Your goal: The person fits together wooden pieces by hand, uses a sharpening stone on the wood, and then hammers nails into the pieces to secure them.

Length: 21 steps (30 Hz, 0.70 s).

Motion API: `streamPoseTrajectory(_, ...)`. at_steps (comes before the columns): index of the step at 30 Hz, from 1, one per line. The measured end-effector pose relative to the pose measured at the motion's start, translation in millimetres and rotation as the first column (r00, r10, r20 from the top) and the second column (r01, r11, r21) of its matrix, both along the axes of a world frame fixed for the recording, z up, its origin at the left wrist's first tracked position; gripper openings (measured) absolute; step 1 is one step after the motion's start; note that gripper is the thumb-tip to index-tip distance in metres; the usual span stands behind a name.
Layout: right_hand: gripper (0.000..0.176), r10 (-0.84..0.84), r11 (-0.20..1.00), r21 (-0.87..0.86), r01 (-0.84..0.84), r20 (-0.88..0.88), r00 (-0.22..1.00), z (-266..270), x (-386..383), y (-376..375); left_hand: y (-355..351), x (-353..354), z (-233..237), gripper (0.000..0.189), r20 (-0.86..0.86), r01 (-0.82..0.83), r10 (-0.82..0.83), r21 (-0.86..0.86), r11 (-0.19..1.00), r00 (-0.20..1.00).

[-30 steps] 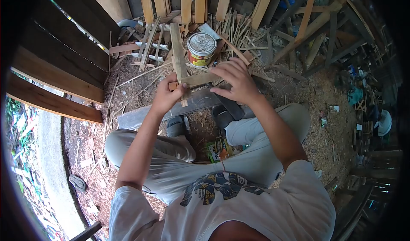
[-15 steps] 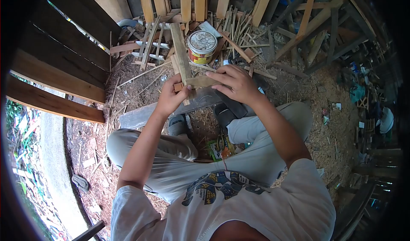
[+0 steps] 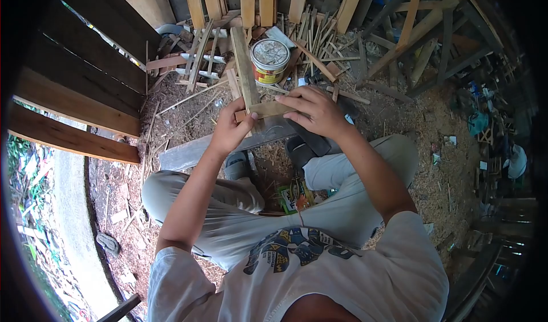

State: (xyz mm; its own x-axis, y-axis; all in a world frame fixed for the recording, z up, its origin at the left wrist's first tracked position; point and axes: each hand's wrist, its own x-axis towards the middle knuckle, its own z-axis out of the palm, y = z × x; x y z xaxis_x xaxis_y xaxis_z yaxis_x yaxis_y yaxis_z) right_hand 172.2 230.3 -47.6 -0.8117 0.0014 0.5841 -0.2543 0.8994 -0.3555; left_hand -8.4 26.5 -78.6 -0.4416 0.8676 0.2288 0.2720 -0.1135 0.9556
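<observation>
My left hand (image 3: 231,129) is closed around the near end of a long wooden strip (image 3: 244,65) and a shorter piece that meets it there. The long strip points away from me, toward the wall. My right hand (image 3: 315,112) pinches the other end of the short wooden piece (image 3: 270,109), which lies crosswise to the strip, forming a corner. A reddish-brown block end (image 3: 241,116) shows beside my left fingers. Under the joined pieces, a dark plank (image 3: 197,151) lies across near my feet. Whether the pieces are fastened together cannot be seen.
A lidded paint bucket (image 3: 269,61) stands just beyond my hands. Thin wood sticks (image 3: 319,39) are heaped behind it, before upright boards (image 3: 248,2). A green packet (image 3: 294,196) lies between my legs. Leaning timbers (image 3: 425,34) fill the right back; sawdust covers the ground.
The long strip's far end has shifted slightly right and away from me, its angle to the short piece changing a little. Both hands keep their hold in nearly the same place.
</observation>
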Motion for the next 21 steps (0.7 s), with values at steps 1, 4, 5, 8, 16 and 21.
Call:
streamPoseTrajectory(1, 0.05, -0.002, 1.0, -0.018, 0.002, 0.001, 1.0, -0.7, 0.3, -1.1, 0.5, 1.0, -1.5, 0.024, 0.06, -0.007, 0.008, -0.004, 1.0, 0.998)
streamPoseTrajectory(4, 0.044, 0.002, 1.0, 0.004, -0.002, 0.018, 1.0, 2.2, 1.3, -0.8, 2.3, 1.0, -7.9, 0.024, 0.15, -0.016, 0.018, -0.01, 1.0, 0.989)
streamPoseTrajectory(5, 0.044, 0.001, 1.0, 0.002, -0.001, 0.019, 1.0, 1.0, -0.3, 3.1, 2.8, -0.1, -9.5, 0.024, 0.177, -0.021, 0.022, -0.007, 1.0, 0.984)
streamPoseTrajectory(8, 0.036, -0.084, 0.996, 0.005, 0.087, -0.199, 0.976, -15.9, -11.8, 23.5, 1.3, 0.0, -1.3, 0.026, 0.167, -0.039, 0.043, -0.023, 0.999, 0.985)
streamPoseTrajectory(16, 0.052, -0.575, 0.519, -0.308, 0.797, 0.564, 0.592, -221.7, -7.2, 100.6, 4.6, -12.6, -15.8, 0.026, 0.096, -0.101, 0.098, 0.025, 0.995, 0.991)
streamPoseTrajectory(21, 0.06, -0.36, 0.804, 0.251, 0.539, 0.927, 0.105, -298.3, 30.8, 71.2, -6.6, -19.5, -21.6, 0.035, 0.0, -0.087, 0.087, -0.018, 0.996, 0.996)
